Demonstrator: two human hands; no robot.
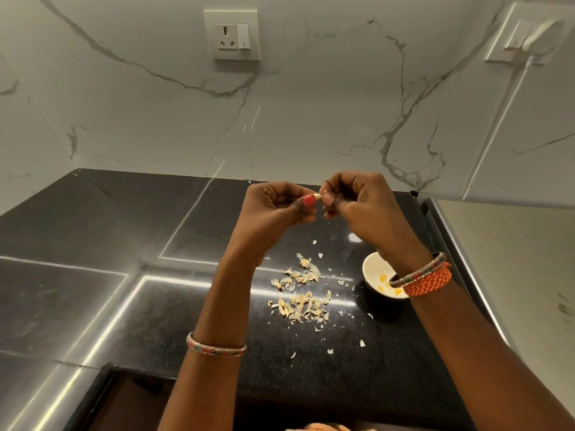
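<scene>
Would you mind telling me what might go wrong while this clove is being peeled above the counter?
The small clove, pinched only by fingertips of the left hand and right hand, may slip and fall among the peels on the counter.
The white bowl sits just below the right wrist; lowering that arm might knock it.
Loose flakes lie near the bowl and could get in.

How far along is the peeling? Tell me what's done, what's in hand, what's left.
Done: a heap of dry skins lies on the black counter, and a few yellowish peeled pieces sit in the white bowl. In hand: the left hand and right hand pinch one small clove between them. Left: no unpeeled cloves show on the counter, so this may be among the last.
</scene>
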